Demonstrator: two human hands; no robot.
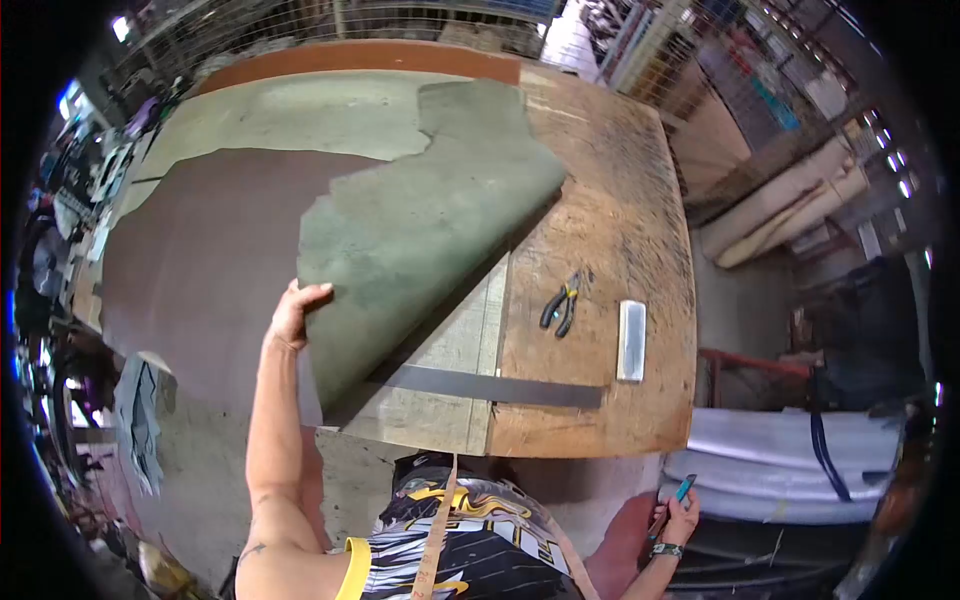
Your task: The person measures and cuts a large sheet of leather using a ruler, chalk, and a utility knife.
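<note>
My left hand [297,312] grips the edge of a large leather hide, which is folded over so that its grey-green side [420,220] faces up. The hide's dark brown side [210,260] lies on the left of the table. To the lower right, off the table's front edge, my right hand [677,520] is closed around a teal cutter [684,488]. A dark flat strip [480,384] runs partly under the folded hide. Pliers with black and yellow handles [562,304] and a silver metal block [631,341] rest on the wooden tabletop.
The worn wooden table [600,200] has a reddish-brown sheet [360,62] along its far edge. Rolls of pale material [790,205] lean at the right. Silvery rolls [780,455] lie beside the table's front right corner. A measuring tape [437,535] hangs over my shirt.
</note>
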